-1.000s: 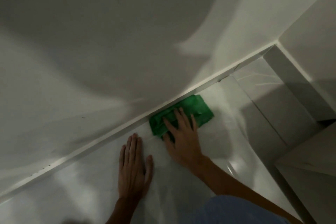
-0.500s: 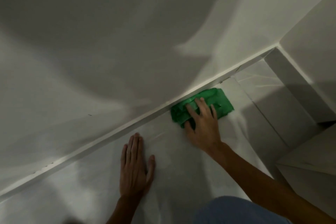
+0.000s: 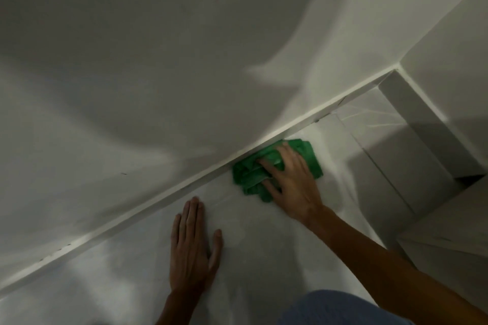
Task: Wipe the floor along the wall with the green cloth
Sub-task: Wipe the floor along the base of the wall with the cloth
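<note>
The green cloth [image 3: 248, 178] lies crumpled on the pale floor [image 3: 258, 245], tight against the white baseboard [image 3: 169, 200] at the foot of the wall [image 3: 184, 60]. My right hand [image 3: 293, 182] presses down on top of it, fingers spread and pointing left, and hides the cloth's middle. My left hand [image 3: 191, 248] lies flat on the floor to the left and nearer me, palm down, fingers together, holding nothing. It is a short way from the baseboard and does not touch the cloth.
The wall meets a second wall at a corner [image 3: 396, 71] to the upper right. A white cabinet or step [image 3: 449, 224] stands at the right edge. A floor tile joint [image 3: 380, 166] runs right of the cloth. My blue-clad knee [image 3: 343, 309] is at the bottom.
My right hand slid the cloth right along the baseboard, then drew it back a little to the left, bunching it. Its fingers now point left. My left hand stayed planted.
</note>
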